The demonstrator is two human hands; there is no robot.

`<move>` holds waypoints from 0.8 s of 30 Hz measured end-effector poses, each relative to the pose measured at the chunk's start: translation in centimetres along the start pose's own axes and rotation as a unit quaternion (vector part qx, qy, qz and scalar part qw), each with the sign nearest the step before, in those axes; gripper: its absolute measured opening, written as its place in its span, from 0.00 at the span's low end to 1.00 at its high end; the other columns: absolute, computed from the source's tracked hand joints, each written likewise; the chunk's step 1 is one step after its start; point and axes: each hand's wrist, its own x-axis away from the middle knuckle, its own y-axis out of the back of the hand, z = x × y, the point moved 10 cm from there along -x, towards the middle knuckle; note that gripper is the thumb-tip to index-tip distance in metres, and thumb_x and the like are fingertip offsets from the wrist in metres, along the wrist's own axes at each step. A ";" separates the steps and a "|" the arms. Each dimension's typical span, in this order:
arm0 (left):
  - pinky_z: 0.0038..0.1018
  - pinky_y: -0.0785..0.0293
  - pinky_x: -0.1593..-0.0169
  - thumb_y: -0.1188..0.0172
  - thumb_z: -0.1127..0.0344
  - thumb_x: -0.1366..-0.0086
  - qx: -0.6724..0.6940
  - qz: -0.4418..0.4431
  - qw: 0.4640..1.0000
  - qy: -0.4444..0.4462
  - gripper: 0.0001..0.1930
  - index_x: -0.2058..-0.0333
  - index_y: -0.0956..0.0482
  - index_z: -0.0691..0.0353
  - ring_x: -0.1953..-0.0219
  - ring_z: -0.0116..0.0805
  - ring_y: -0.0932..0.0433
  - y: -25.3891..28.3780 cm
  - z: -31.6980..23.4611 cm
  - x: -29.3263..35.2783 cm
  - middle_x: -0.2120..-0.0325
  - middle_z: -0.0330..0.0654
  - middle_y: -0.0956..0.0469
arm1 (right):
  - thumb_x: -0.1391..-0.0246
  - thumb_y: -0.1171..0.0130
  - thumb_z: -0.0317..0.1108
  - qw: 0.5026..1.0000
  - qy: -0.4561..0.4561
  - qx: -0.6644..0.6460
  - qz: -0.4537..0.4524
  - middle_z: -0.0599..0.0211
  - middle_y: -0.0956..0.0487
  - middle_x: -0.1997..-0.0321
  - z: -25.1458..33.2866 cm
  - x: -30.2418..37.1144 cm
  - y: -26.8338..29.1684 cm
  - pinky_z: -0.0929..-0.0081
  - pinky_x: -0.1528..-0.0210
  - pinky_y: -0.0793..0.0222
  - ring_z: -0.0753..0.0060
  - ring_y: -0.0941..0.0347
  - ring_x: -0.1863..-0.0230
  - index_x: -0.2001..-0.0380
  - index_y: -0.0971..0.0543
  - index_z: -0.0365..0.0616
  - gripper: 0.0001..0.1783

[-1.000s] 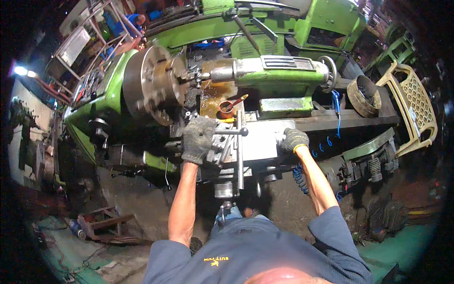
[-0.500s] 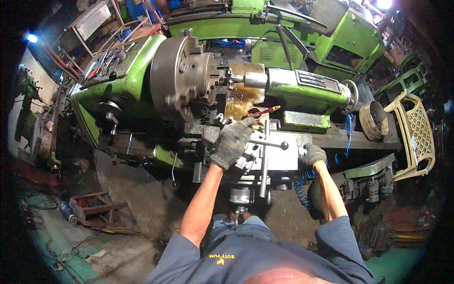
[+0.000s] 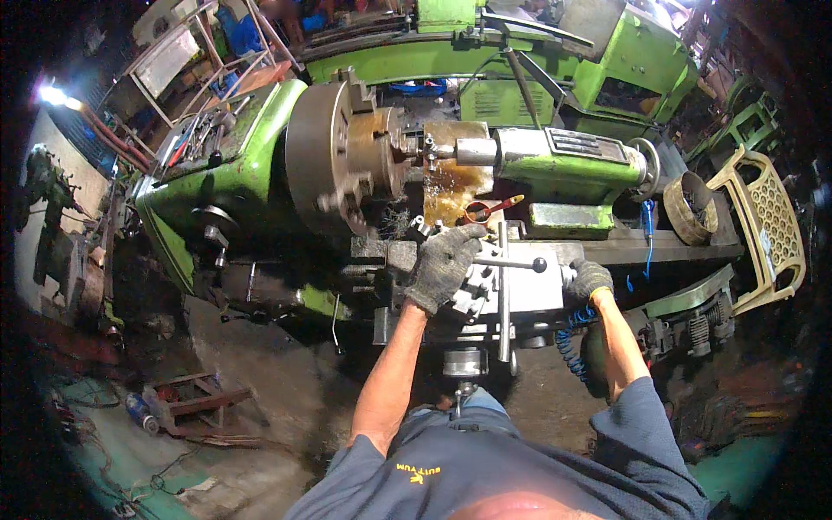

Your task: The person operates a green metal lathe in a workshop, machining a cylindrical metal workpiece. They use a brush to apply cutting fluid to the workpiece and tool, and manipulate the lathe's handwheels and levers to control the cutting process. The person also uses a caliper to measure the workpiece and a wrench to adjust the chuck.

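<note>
Both hands are gloved and well apart. Left hand (image 3: 444, 267) lies palm-down over the tool post (image 3: 475, 284), fingers partly extended; whether it grips anything under the palm I cannot tell. Its fingertips reach further toward the cup (image 3: 469, 211) than a second ago, and now sit just below it; a brush (image 3: 507, 205) leans in the cup. Right hand (image 3: 591, 279) stays curled at a silver knob (image 3: 568, 275); how tightly it holds, I cannot tell. The lever (image 3: 507, 261) runs between the hands. Beyond the left hand, the chuck (image 3: 316, 156) shows some blur. Only the left hand's placing seems altered; both hands' stations look unchanged.
</note>
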 end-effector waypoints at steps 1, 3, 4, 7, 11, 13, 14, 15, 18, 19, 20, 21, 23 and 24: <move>0.21 0.23 0.62 0.41 0.69 0.29 -0.004 0.005 1.000 -0.001 0.13 0.48 0.19 0.66 0.63 0.21 0.20 0.0 0.0 0.0 0.63 0.39 0.15 | 0.52 0.35 0.51 1.000 -0.001 0.001 0.004 0.50 0.16 0.53 0.0 -0.1 -0.2 0.55 0.47 0.24 0.49 0.19 0.49 0.51 0.18 0.52 0.26; 0.22 0.23 0.60 0.41 0.69 0.29 0.012 0.002 1.000 0.016 0.13 0.49 0.19 0.66 0.62 0.22 0.19 0.0 0.5 0.1 0.62 0.40 0.15 | 0.53 0.35 0.52 1.000 -0.003 -0.001 0.000 0.51 0.16 0.52 0.0 0.0 -0.2 0.55 0.46 0.24 0.48 0.19 0.49 0.49 0.19 0.52 0.28; 0.23 0.22 0.60 0.41 0.70 0.29 0.013 0.000 1.000 0.007 0.13 0.49 0.19 0.66 0.62 0.23 0.19 0.1 0.4 0.2 0.62 0.40 0.15 | 0.53 0.34 0.51 1.000 -0.007 -0.004 0.007 0.51 0.16 0.51 0.0 -0.1 -0.4 0.56 0.45 0.25 0.48 0.20 0.48 0.48 0.19 0.52 0.29; 0.24 0.22 0.58 0.41 0.70 0.29 0.017 0.002 1.000 0.019 0.12 0.50 0.19 0.67 0.61 0.26 0.18 0.3 0.4 0.2 0.61 0.41 0.15 | 0.54 0.33 0.51 1.000 -0.009 -0.005 0.005 0.51 0.17 0.50 -0.3 -0.2 -0.5 0.56 0.45 0.25 0.49 0.20 0.47 0.47 0.20 0.51 0.30; 0.26 0.20 0.54 0.42 0.71 0.30 0.069 -0.001 0.997 0.040 0.12 0.51 0.19 0.69 0.58 0.30 0.16 0.4 1.1 0.2 0.58 0.43 0.16 | 0.52 0.35 0.54 1.000 -0.009 -0.006 0.006 0.51 0.16 0.50 -0.3 -0.1 -0.5 0.56 0.45 0.25 0.49 0.20 0.47 0.48 0.19 0.51 0.29; 0.27 0.20 0.52 0.42 0.72 0.30 0.066 0.007 0.997 0.042 0.11 0.51 0.19 0.69 0.57 0.32 0.16 0.7 0.9 0.1 0.58 0.43 0.17 | 0.51 0.36 0.56 1.000 -0.001 -0.017 0.010 0.51 0.16 0.50 -0.4 -0.5 -1.1 0.55 0.45 0.25 0.49 0.20 0.47 0.50 0.18 0.51 0.29; 0.28 0.20 0.52 0.42 0.72 0.30 0.075 0.009 0.996 0.047 0.11 0.52 0.19 0.69 0.57 0.32 0.16 0.7 0.5 -0.1 0.59 0.43 0.17 | 0.50 0.37 0.57 1.000 -0.006 -0.022 0.010 0.51 0.16 0.50 -1.2 -0.6 -1.3 0.55 0.45 0.25 0.49 0.20 0.47 0.50 0.18 0.51 0.28; 0.28 0.20 0.52 0.43 0.72 0.30 0.087 0.012 0.995 0.051 0.11 0.52 0.19 0.69 0.57 0.33 0.16 0.6 0.3 -0.1 0.59 0.42 0.17 | 0.48 0.39 0.59 1.000 0.015 -0.017 -0.006 0.51 0.16 0.51 -0.7 -0.2 -0.6 0.55 0.45 0.25 0.49 0.20 0.48 0.51 0.17 0.51 0.29; 0.27 0.21 0.51 0.41 0.72 0.32 0.111 -0.013 0.991 0.079 0.10 0.54 0.18 0.67 0.58 0.30 0.17 1.1 0.4 0.2 0.61 0.41 0.16 | 0.49 0.38 0.55 1.000 0.001 -0.019 -0.002 0.51 0.16 0.52 -0.2 -0.5 -0.4 0.53 0.46 0.25 0.48 0.20 0.49 0.50 0.19 0.52 0.27; 0.26 0.21 0.52 0.40 0.72 0.32 0.124 -0.023 0.990 0.064 0.11 0.54 0.18 0.67 0.60 0.29 0.17 1.3 0.1 0.1 0.61 0.42 0.16 | 0.50 0.37 0.52 1.000 0.016 -0.009 0.001 0.51 0.16 0.52 0.1 -0.2 0.0 0.53 0.47 0.24 0.48 0.19 0.49 0.49 0.20 0.53 0.26; 0.26 0.21 0.52 0.40 0.72 0.32 0.118 -0.018 0.991 0.066 0.11 0.53 0.18 0.67 0.59 0.30 0.17 1.1 -0.1 0.0 0.61 0.42 0.16 | 0.50 0.37 0.53 1.000 0.009 -0.004 0.012 0.51 0.17 0.50 -0.4 -0.5 -0.5 0.53 0.45 0.25 0.49 0.20 0.48 0.49 0.19 0.53 0.28; 0.27 0.21 0.52 0.41 0.73 0.32 0.111 -0.014 0.991 0.067 0.11 0.53 0.18 0.68 0.59 0.30 0.17 0.9 -0.3 -0.1 0.61 0.42 0.16 | 0.51 0.36 0.55 1.000 0.003 0.001 0.024 0.51 0.17 0.48 -0.8 -0.8 -1.0 0.54 0.44 0.25 0.49 0.20 0.47 0.48 0.19 0.53 0.29; 0.27 0.21 0.52 0.41 0.73 0.31 0.100 -0.015 0.993 0.064 0.11 0.53 0.18 0.68 0.59 0.30 0.16 0.8 -0.2 -0.1 0.61 0.43 0.15 | 0.52 0.35 0.54 1.000 -0.005 -0.009 0.021 0.52 0.17 0.49 -1.0 -0.6 -1.0 0.55 0.44 0.25 0.49 0.20 0.47 0.48 0.19 0.53 0.29; 0.27 0.21 0.53 0.41 0.73 0.31 0.094 -0.020 0.994 0.060 0.11 0.53 0.18 0.68 0.59 0.30 0.16 1.0 0.1 0.0 0.61 0.43 0.15 | 0.52 0.34 0.54 1.000 -0.006 -0.012 0.019 0.52 0.17 0.49 -0.9 -0.4 -0.7 0.55 0.44 0.25 0.49 0.20 0.47 0.47 0.20 0.53 0.29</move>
